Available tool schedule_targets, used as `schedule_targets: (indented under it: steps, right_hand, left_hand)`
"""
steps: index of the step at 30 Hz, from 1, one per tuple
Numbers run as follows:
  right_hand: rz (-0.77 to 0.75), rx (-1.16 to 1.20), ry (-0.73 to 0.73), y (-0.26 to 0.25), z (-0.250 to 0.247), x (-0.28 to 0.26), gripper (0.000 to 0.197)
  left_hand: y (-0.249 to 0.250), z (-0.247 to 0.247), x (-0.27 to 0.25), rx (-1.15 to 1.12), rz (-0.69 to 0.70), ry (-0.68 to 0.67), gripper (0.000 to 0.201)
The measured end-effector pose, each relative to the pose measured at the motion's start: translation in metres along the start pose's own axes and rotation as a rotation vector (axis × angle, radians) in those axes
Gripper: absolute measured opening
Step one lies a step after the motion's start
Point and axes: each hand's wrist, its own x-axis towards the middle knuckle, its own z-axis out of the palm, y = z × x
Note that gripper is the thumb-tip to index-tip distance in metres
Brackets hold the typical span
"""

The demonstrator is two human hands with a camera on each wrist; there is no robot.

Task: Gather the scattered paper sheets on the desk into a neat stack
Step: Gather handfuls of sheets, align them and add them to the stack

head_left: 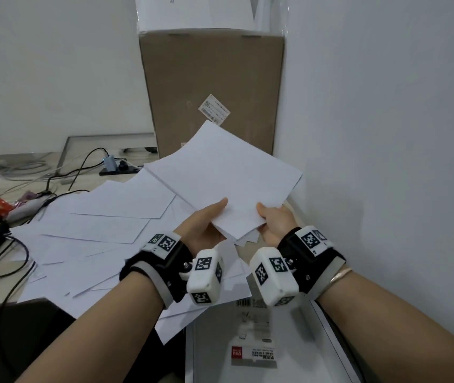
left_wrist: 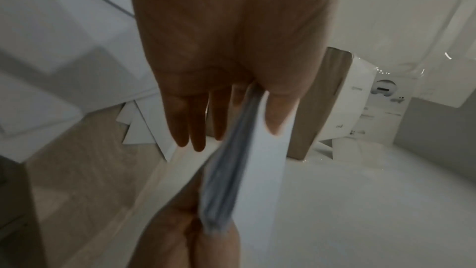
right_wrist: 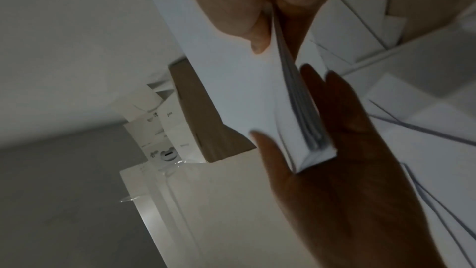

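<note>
2 hands' (head_left: 206,225) fingers (left_wrist: 190,125) under stack (head_left: 228,172)

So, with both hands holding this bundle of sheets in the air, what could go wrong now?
1. The held bundle is uneven, with corners sticking out below; loose sheets may slip out between the left hand and right hand.
2. Many scattered sheets overlap near cables; sweeping them could drag a cable.

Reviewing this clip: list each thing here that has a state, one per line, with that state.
Held sheets: lifted off the desk, edges not yet squared.
Left hand: grips the held sheets, thumb on top.
Right hand: grips the same sheets, thumb on top.
Loose sheets: scattered flat on the desk, overlapping.
Cardboard box: upright, closed.
Cables: plugged in at the desk's back.
</note>
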Motion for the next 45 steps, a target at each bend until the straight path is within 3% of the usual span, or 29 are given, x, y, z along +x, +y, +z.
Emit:
schedule_targets:
  steps: [3, 7, 12, 16, 22, 25, 28, 31, 34, 37, 40, 43, 45]
  right_hand:
    - [0.052, -0.021, -0.078, 0.008, 0.001, 0.002, 0.031]
    - [0.157, -0.257, -0.224, 0.01, -0.014, 0.008, 0.011]
    - [0.047, -0.785, -0.005, 0.0, -0.046, 0.041, 0.009]
    - [0.062, -1.131, 0.1, -0.018, -0.052, 0.066, 0.033]
    - [0.186, -1.161, 0.082, -0.02, -0.046, 0.109, 0.064]
    - [0.207, -0.978, 0.113, -0.013, -0.045, 0.138, 0.054]
    - [0.308, -0.819, 0.101, -0.01, -0.035, 0.148, 0.052]
    - [0.331, -0.949, 0.049, -0.013, -0.021, 0.146, 0.052]
    - [0.303, -1.166, 0.013, -0.018, -0.013, 0.146, 0.034]
    - [0.221, -1.26, -0.018, -0.018, -0.012, 0.161, 0.051]
    - [0.292, -1.342, -0.063, -0.02, -0.004, 0.16, 0.011]
    - [0.365, -1.223, -0.013, -0.019, -0.003, 0.168, 0.033]
    - [0.422, -1.148, -0.039, -0.014, -0.014, 0.195, 0.068]
  left_hand:
    - [0.002, -0.005, -0.001, -0.011, 0.008, 0.154, 0.037]
    - [0.008, -0.035, 0.003, 0.124, 0.032, 0.375, 0.039]
    - [0.015, -0.074, 0.002, 0.196, -0.028, 0.553, 0.036]
    - [0.013, -0.092, 0.01, 0.28, -0.035, 0.625, 0.035]
    - [0.006, -0.111, 0.023, 0.369, -0.058, 0.665, 0.031]
    - [0.004, -0.124, 0.026, 0.393, -0.07, 0.682, 0.025]
    - [0.003, -0.138, 0.027, 0.395, -0.077, 0.703, 0.033]
    - [0.004, -0.148, 0.029, 0.38, -0.102, 0.713, 0.039]
    - [0.003, -0.154, 0.031, 0.39, -0.117, 0.704, 0.033]
    - [0.003, -0.156, 0.034, 0.402, -0.127, 0.696, 0.027]
    - [0.003, -0.158, 0.037, 0.434, -0.125, 0.711, 0.034]
    - [0.002, -0.161, 0.038, 0.44, -0.136, 0.715, 0.038]
    - [0.002, -0.162, 0.038, 0.434, -0.136, 0.704, 0.035]
